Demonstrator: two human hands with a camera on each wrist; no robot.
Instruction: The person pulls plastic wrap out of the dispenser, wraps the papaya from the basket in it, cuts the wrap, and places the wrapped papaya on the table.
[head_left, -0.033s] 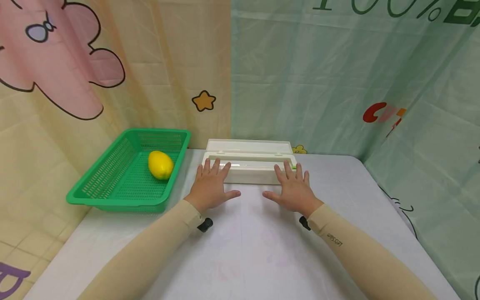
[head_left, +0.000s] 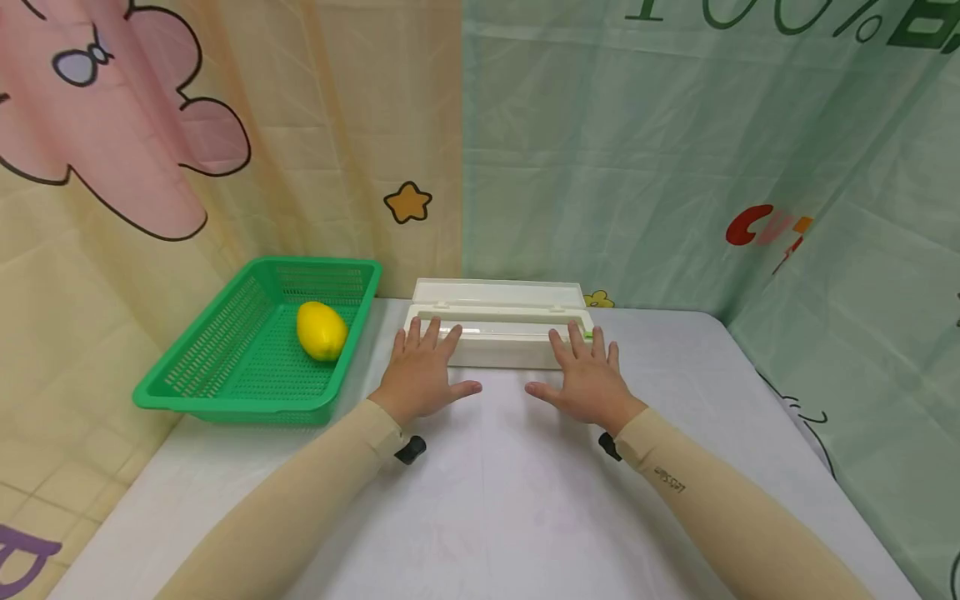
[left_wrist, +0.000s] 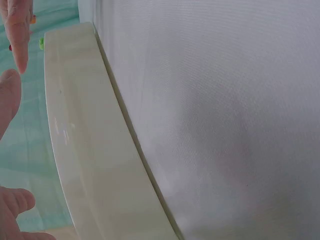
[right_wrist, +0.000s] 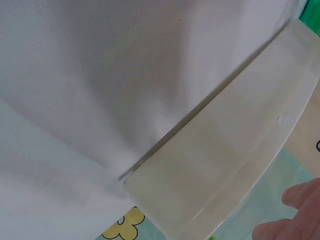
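Note:
A long white plastic box (head_left: 502,355) stands at the back of the table with its lid (head_left: 498,292) raised. A clear strip runs along its top, with a small green piece (head_left: 588,335) at the right end; it resembles a cling film dispenser. My left hand (head_left: 416,375) is held palm down, fingers spread, before the box's left end and holds nothing. Likewise spread and without a thing in it, my right hand (head_left: 588,379) is at the right end. Both wrist views show the box's smooth front; whether the fingertips touch it I cannot tell.
Left of the box is a green plastic basket (head_left: 255,407) with a yellow lemon (head_left: 321,331) in it. A white cloth (head_left: 480,517) covers the table. Printed curtains (head_left: 600,167) hang close behind and along the sides. On the right curtain is a thin dark line (head_left: 817,446).

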